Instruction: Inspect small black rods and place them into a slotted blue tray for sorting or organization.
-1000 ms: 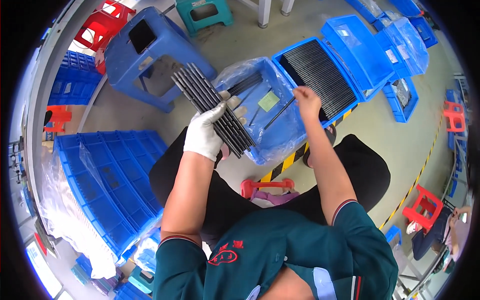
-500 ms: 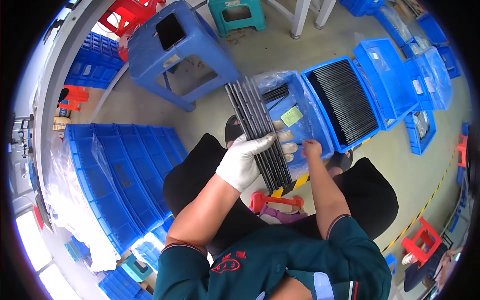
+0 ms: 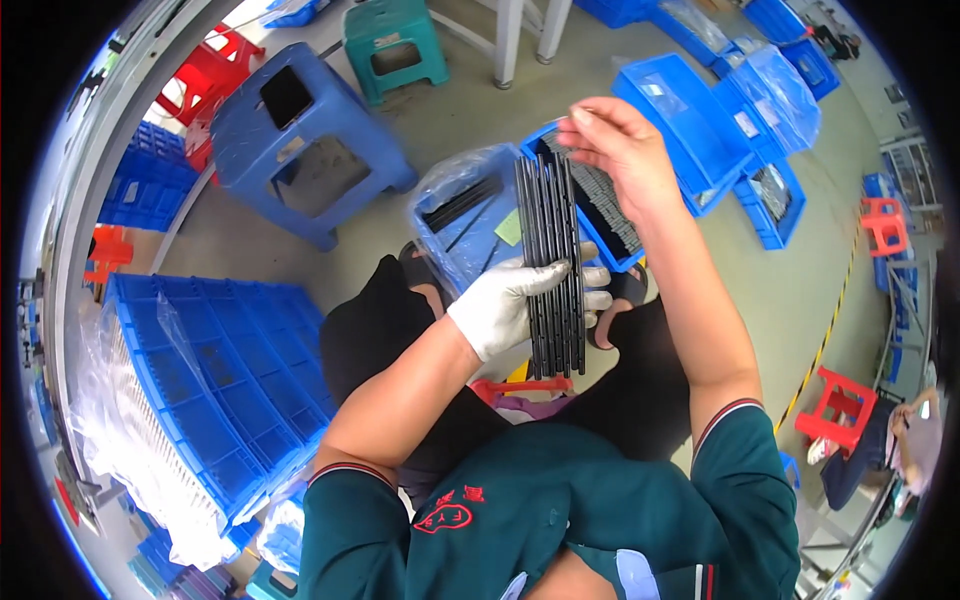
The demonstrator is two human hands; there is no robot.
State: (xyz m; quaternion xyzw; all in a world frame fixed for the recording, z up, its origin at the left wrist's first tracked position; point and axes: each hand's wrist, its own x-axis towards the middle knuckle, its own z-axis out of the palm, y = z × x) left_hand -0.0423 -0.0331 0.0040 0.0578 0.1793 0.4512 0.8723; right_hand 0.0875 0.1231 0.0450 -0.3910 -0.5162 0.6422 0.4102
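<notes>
The black rods [image 3: 550,310] look smooth and glossy; whether metal or plastic is hard to tell. The white glove [image 3: 493,307] around them looks like matt cloth, greyish at the fingertips. The blue bin [image 3: 483,240] is smooth plastic, with crinkled, shiny clear film [image 3: 440,182] over its left edge and a matt paper slip [image 3: 509,228] toward its right. The green shirt [image 3: 630,500] is matt cloth.

On my feed I count two hands, the left hand [image 3: 490,308] and the right hand [image 3: 628,150]; one bundle of rods [image 3: 555,325], overlapping too much for me to number; one green note [image 3: 508,228] near the right edge of one lined bin [image 3: 475,247]; one second bin [image 3: 537,138] beside it; two sandals [image 3: 630,290]; one blue stool [image 3: 338,120] carrying one black slab [image 3: 286,97]; at least one teal stool [image 3: 395,28]; at least four red stools [image 3: 838,412]; one other person [image 3: 912,440]
</notes>
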